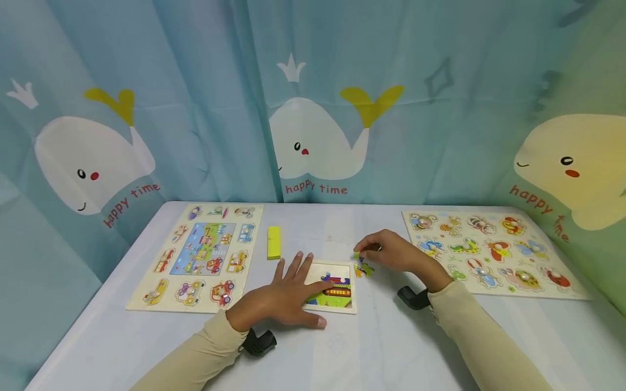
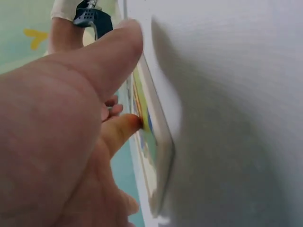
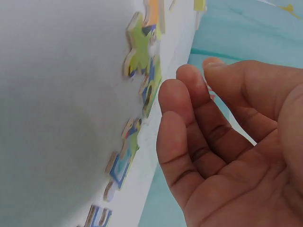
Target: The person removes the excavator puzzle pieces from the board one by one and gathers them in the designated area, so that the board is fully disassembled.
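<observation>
My left hand (image 1: 293, 298) lies with fingers spread over a small wooden puzzle board (image 1: 353, 298). One fingertip touches the coloured picture in its tray, and the thumb extends past the near edge. Just right of the board, my right hand (image 1: 391, 251) hovers above loose jigsaw pieces (image 1: 364, 269), fingers loosely bent. Nothing shows between the thumb and fingertips of this hand (image 3: 222, 127) in the right wrist view. Below and beside it, more pieces, including a green one (image 3: 138, 49), lie on the table. A yellow-green bit (image 1: 356, 254) shows by the fingertips; whether they touch it is unclear.
A yellow block (image 1: 274, 243) lies behind the board. To the left is a vehicle knob puzzle (image 1: 166, 239); to the right, an insect knob puzzle (image 1: 462, 247). A blue curtain (image 1: 220, 108) with whales hangs behind the white table (image 1: 371, 347).
</observation>
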Demonstrator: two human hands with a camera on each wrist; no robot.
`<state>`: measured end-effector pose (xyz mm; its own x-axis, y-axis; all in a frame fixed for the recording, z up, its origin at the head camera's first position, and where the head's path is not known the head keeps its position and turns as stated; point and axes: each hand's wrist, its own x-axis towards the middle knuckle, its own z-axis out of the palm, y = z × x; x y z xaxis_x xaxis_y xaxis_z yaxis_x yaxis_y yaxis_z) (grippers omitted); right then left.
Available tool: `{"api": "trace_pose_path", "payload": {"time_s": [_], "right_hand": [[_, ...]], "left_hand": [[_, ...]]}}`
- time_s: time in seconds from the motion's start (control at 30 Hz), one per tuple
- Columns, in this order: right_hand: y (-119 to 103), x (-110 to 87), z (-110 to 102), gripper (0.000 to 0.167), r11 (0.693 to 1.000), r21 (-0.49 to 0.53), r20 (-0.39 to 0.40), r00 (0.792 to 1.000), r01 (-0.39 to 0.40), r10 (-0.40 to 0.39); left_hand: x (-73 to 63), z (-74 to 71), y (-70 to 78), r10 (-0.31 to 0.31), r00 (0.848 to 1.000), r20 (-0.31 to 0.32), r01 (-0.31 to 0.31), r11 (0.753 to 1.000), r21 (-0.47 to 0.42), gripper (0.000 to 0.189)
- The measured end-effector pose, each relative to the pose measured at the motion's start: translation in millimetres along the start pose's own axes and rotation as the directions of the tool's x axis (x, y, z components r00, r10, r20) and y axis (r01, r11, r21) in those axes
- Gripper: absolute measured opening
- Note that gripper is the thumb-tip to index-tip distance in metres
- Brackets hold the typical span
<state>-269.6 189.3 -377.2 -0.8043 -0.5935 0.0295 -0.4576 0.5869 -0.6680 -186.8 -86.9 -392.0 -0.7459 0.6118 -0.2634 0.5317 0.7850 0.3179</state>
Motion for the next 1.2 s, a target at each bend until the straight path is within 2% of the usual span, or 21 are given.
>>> {"api": "trace_pose_path", "payload": {"time_s": [0.1, 0.23, 0.4, 0.6, 0.93, 1.2], "right_hand": [[-4, 3.2, 2, 0.018, 1.0, 0.014, -0.004, 1.0, 0.002, -0.002], [-9, 8.0, 7, 0.019, 0.999, 0.043, -0.002, 1.0, 0.004, -0.004], [-14, 13.3, 16, 0.018, 0.996, 0.082, 0.027, 0.999, 0.021, -0.023], [-16, 15.8, 24, 0.019, 0.992, 0.123, 0.07, 0.997, 0.023, -0.032], [-19, 13.7, 27, 0.018, 0.984, 0.175, 0.065, 0.997, 0.031, -0.043], [-26, 13.1, 36, 0.021, 0.984, 0.177, 0.115, 0.993, 0.01, -0.031]], "left_hand": [[2.2, -0.8, 1.1, 0.028, 0.999, -0.016, -0.029, 0.999, -0.038, 0.076], [5.3, -1.2, 5.3, 0.038, 0.999, 0.004, -0.038, 0.997, -0.071, 0.079], [9.7, 0.6, 11.1, 0.012, 0.999, 0.048, -0.01, 0.999, -0.033, 0.084], [11.3, 2.3, 14.7, -0.034, 0.995, 0.098, 0.03, 0.998, 0.047, 0.08], [10.5, 3.3, 18.3, -0.066, 0.994, 0.088, 0.061, 0.997, 0.05, 0.078], [11.4, 4.3, 19.6, -0.062, 0.994, 0.084, 0.059, 0.997, 0.044, 0.077]]}}
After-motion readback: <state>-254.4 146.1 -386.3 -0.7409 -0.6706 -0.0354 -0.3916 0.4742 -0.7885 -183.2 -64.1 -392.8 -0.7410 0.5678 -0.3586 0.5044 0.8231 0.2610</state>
